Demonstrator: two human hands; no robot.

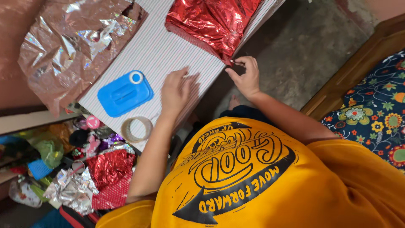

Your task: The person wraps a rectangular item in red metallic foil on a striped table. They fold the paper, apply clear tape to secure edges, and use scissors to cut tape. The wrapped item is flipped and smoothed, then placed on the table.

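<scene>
Head view, looking down. My right hand [246, 77] pinched the near corner of the red foil sheet [213, 23] between thumb and forefinger, at the edge of the striped board [162, 50]. The sheet lay up and away from that pinch, its bulk spreading toward the board's far end, so its long axis ran away from my grip and slightly leftward. My left hand [176, 90] rested flat and open on the board, holding nothing, just beside the pinched corner but not touching the foil. The right hand was thus the one on the foil. A blue plastic dispenser [125, 93] and a tape roll [136, 128] lay left of my left hand; a silver foil sheet [71, 42] lay well apart at the board's far left.
</scene>
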